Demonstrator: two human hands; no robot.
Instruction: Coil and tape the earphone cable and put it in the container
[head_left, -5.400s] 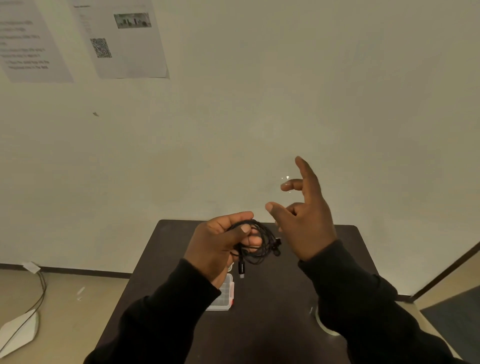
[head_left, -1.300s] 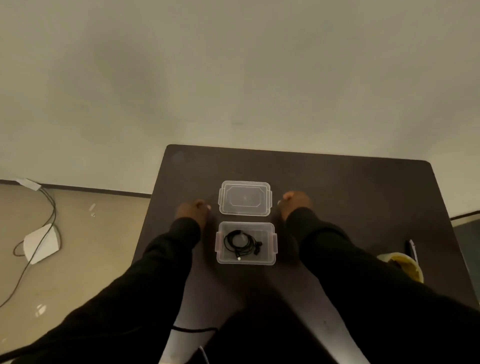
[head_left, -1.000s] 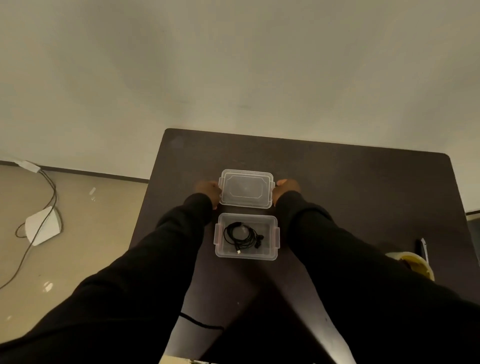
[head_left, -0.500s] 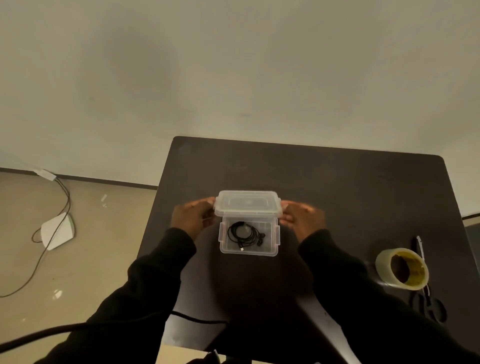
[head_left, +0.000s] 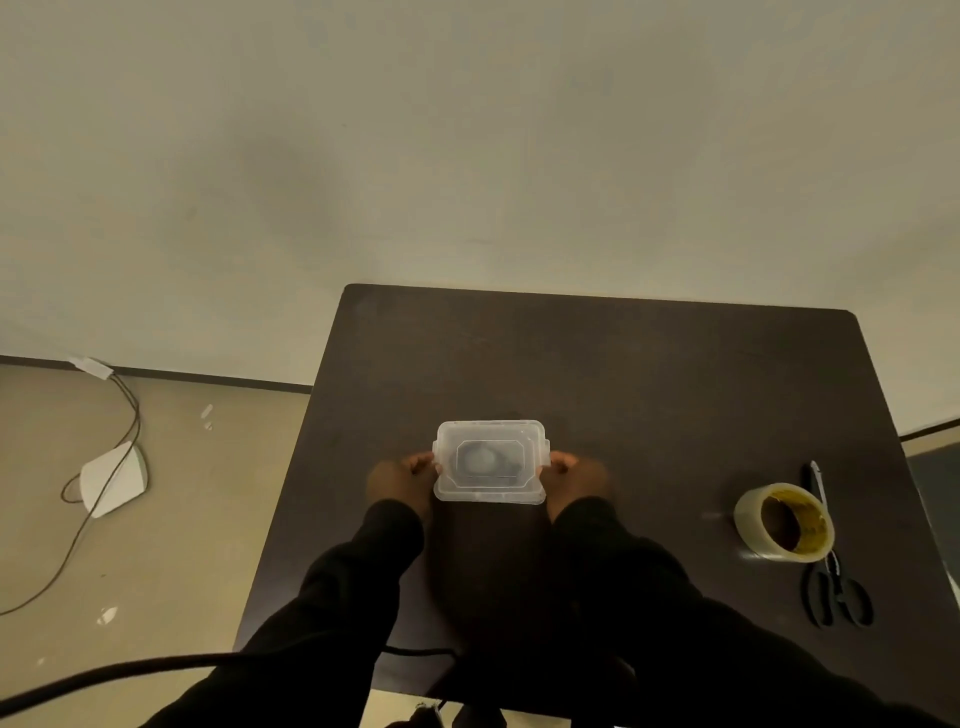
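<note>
Dark wood-look table fills the middle of the room ahead of the person, pushed up against a pale wall, with a bare floor to its left where a white device lies on its cable. On the tabletop, towards the near side, sits the clear plastic container, and the lid now lies over it, though it looks skewed, its far-right corner riding a little past the box's edge. Through the cloudy plastic a dark smudge shows: that would be the earphone cable, inside the box, too blurred to say whether tape is on it.

Both arms in black sleeves reach in from below. The left hand touches the left end of the box and the right hand the right end, fingertips pinching the lid's side tabs; how hard they press I cannot tell.

Off to the right, well apart from the box, stand a roll of tape and, just beside it, 1 pair of black scissors, neither in use.

By my reckoning the coiling and stowing are done and this is the closing step. Next, the 2 hands would need to square the lid on the rim and press both ends down evenly until the clips catch.
</note>
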